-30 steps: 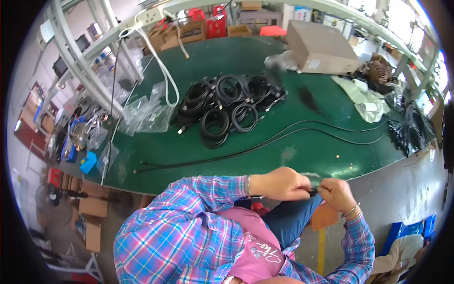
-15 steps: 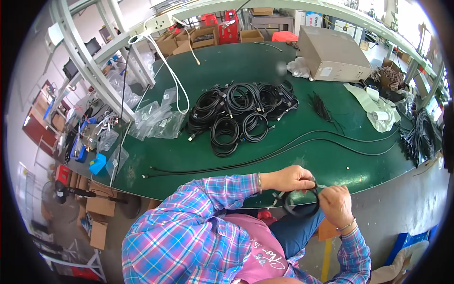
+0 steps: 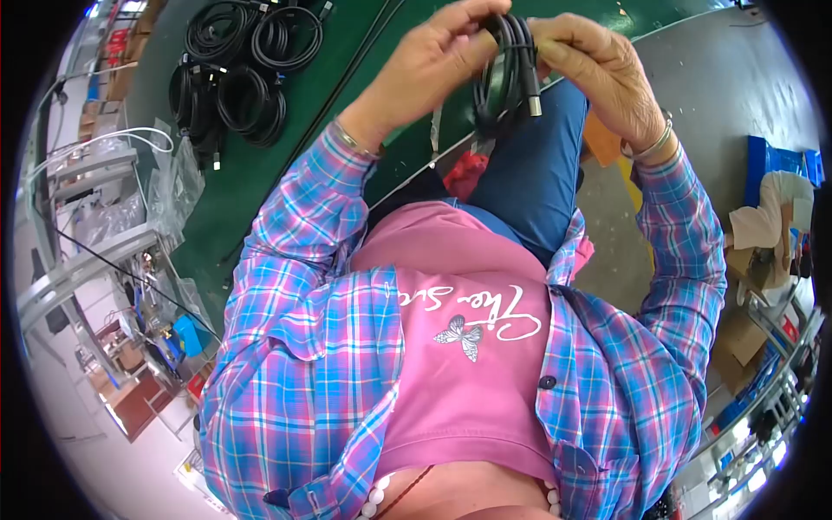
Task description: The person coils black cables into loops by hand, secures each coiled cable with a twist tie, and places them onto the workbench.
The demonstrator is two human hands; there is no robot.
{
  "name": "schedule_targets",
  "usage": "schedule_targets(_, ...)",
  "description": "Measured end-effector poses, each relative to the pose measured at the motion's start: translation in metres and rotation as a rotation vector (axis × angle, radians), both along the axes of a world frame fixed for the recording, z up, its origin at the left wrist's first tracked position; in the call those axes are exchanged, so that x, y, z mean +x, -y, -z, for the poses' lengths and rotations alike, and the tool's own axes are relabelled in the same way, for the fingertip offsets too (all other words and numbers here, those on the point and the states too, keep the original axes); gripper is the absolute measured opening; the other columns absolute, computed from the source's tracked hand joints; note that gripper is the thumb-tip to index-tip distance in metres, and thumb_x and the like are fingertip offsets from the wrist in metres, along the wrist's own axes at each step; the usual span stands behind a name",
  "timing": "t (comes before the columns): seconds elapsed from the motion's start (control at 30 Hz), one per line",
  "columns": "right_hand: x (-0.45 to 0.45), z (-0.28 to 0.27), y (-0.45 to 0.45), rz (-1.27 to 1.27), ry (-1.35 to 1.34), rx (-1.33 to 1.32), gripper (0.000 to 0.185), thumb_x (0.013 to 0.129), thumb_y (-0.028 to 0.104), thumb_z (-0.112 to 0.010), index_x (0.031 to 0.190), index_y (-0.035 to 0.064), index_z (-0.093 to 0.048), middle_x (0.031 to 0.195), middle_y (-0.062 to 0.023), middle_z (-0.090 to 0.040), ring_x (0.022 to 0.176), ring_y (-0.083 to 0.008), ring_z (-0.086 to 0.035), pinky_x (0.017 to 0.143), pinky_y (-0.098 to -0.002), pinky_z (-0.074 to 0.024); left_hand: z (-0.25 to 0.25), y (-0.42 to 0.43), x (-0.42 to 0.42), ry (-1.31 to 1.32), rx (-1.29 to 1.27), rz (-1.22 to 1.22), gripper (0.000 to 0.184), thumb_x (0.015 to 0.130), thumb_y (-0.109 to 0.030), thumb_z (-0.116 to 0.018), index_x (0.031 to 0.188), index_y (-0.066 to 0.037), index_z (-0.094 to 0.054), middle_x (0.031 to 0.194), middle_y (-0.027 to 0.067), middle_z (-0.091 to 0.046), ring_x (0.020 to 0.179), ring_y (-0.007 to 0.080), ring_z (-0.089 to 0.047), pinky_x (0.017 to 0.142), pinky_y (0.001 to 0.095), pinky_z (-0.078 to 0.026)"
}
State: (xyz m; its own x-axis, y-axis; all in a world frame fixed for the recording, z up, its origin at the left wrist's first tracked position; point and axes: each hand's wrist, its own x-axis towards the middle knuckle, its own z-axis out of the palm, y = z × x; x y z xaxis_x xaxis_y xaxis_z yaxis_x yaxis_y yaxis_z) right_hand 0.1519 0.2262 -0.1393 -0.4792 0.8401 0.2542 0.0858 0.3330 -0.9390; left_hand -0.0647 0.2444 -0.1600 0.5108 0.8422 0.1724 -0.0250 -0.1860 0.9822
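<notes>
Holding a looped black cable (image 3: 524, 69) in a closed grip between left hand (image 3: 429, 74) and right hand (image 3: 602, 78), right of the coil pile (image 3: 232, 78) on the tabletop (image 3: 225, 178).

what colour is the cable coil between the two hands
The cable coil is black; it shows best in the head view.

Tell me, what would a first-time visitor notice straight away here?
The eye would probably go first to the bright blue-and-pink plaid shirt, open over a pink top with white lettering and a butterfly, filling the lower middle. Next comes the coil of black cable at top centre, between the left hand and the right hand. More black coils lie on the green table at upper left.
</notes>
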Motion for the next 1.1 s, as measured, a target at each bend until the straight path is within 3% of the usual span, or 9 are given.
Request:
schedule_targets(0.23,0.011,0.021,0.005,-0.007,-0.106,-0.146,0.018,0.092,0.018,-0.054,0.086,0.001,-0.058,0.071,-0.0015,-0.054,0.067,-0.0065,-0.049,0.062,-0.0217,-0.0419,0.021,-0.006,-0.002,0.026,-0.179,0.134,0.028,0.093,-0.02,-0.058,0.114,-0.002,-0.056,0.089,0.0001,-0.059,0.079,0.0062,-0.056,0.071,0.019,-0.046)
schedule_targets(0.33,0.008,0.029,0.0,-0.187,-0.433,-0.568,0.022,0.093,0.02,-0.051,0.082,0.0019,-0.055,0.066,-0.0012,-0.049,0.057,-0.007,-0.041,0.055,-0.0219,-0.0351,0.024,-0.008,-0.007,-0.005,-0.141,-0.022,0.024,0.089,-0.016,-0.064,0.104,0.001,-0.058,0.086,-0.0006,-0.059,0.073,0.0043,-0.052,0.063,0.0159,-0.043)
schedule_targets(0.43,-0.024,0.061,0.009,-0.461,-1.141,-0.98,0.024,0.094,0.022,-0.046,0.08,0.0034,-0.053,0.062,-0.0014,-0.045,0.05,-0.009,-0.035,0.052,-0.0241,-0.031,0.027,-0.01,0.004,0.024,0.092,-0.103,0.022,0.088,-0.015,-0.065,0.103,0.0,-0.059,0.086,-0.001,-0.059,0.071,0.0034,-0.051,0.06,0.0156,-0.042)
schedule_targets(0.53,-0.043,0.072,0.018,-0.625,-1.341,-0.956,0.034,0.096,0.03,-0.039,0.074,0.0073,-0.05,0.051,0.0008,-0.037,0.045,-0.0102,-0.031,0.051,-0.0258,-0.0281,0.03,-0.001,0.009,0.066,0.074,-0.136,0.02,0.088,-0.013,-0.065,0.103,-0.002,-0.06,0.086,-0.0013,-0.059,0.071,0.0029,-0.05,0.059,0.0155,-0.041)
schedule_targets(0.7,-0.062,0.059,0.031,-0.624,-1.396,-0.93,0.047,0.1,0.038,-0.025,0.067,0.0118,-0.045,0.043,0.0045,-0.032,0.04,-0.0106,-0.03,0.045,-0.0259,-0.0263,0.015,0.007,0.007,-0.043,0.084,-0.188,0.012,0.087,-0.005,-0.061,0.099,-0.003,-0.061,0.08,-0.0016,-0.058,0.065,0.0028,-0.049,0.055,0.0167,-0.039)
schedule_targets(0.8,-0.068,0.046,0.05,-0.48,-1.322,-0.982,0.053,0.101,0.045,-0.02,0.064,0.0147,-0.043,0.039,0.006,-0.028,0.035,-0.0101,-0.026,0.043,-0.0257,-0.0254,0.011,0.025,0.006,0.123,-0.175,-0.17,0.01,0.088,-0.007,-0.059,0.097,-0.003,-0.061,0.068,-0.004,-0.052,0.055,0.002,-0.043,0.049,0.0166,-0.034)
schedule_targets(0.97,-0.074,0.032,0.059,-0.394,-1.163,-1.017,0.041,0.1,0.031,-0.034,0.064,0.0127,-0.041,0.046,0.0034,-0.034,0.039,-0.0084,-0.03,0.043,-0.024,-0.0242,0.013,0.041,-0.004,0.328,-0.343,-0.157,0.019,0.092,-0.015,-0.057,0.103,0.0,-0.058,0.07,-0.0028,-0.05,0.054,0.0034,-0.043,0.048,0.0177,-0.034)
schedule_targets(1.03,-0.079,0.041,0.068,-0.139,-0.618,-0.954,0.033,0.096,0.024,-0.042,0.066,0.0107,-0.042,0.048,0.0018,-0.035,0.041,-0.0077,-0.03,0.044,-0.0241,-0.0242,0.002,0.034,-0.017,0.361,-0.309,-0.257,0.02,0.093,-0.016,-0.055,0.103,0.001,-0.055,0.069,-0.0019,-0.049,0.054,0.005,-0.043,0.048,0.0186,-0.035)
schedule_targets(1.1,-0.086,0.063,0.074,-0.299,-0.917,-1.031,0.033,0.096,0.023,-0.044,0.068,0.0061,-0.044,0.051,0.001,-0.036,0.044,-0.0067,-0.029,0.045,-0.0231,-0.0245,-0.009,0.022,-0.038,0.456,-0.267,-0.358,0.022,0.095,-0.019,-0.051,0.099,0.003,-0.051,0.066,-0.0001,-0.047,0.052,0.0078,-0.043,0.049,0.0212,-0.037)
